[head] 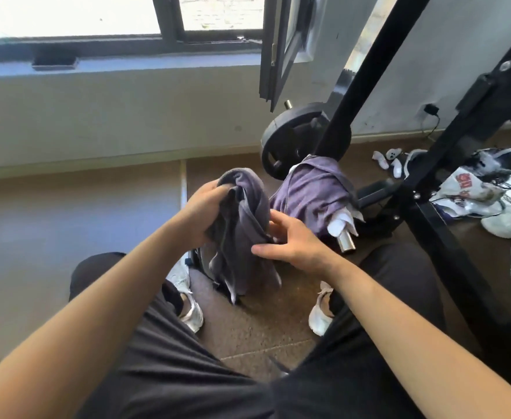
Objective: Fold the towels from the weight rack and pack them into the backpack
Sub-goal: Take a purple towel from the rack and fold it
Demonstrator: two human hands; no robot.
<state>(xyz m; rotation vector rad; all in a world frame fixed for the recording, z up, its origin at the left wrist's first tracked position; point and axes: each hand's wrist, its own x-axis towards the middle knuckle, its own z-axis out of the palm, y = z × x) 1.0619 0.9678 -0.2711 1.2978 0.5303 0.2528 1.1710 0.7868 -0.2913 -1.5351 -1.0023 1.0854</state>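
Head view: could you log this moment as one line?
left hand: gripping grey towel | right hand: open against towel | purple towel: draped on bar

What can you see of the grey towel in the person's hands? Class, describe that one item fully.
The grey towel is a soft, dark grey-purple cloth, bunched and partly folded, hanging in loose vertical folds with a paler hem at its lower edge. It is held up in the air between the knees, above the brown floor. The left hand grips its upper part, closed around the fabric; the right hand touches its right side with fingers spread. A dark item sits behind its lower part, too hidden to identify.
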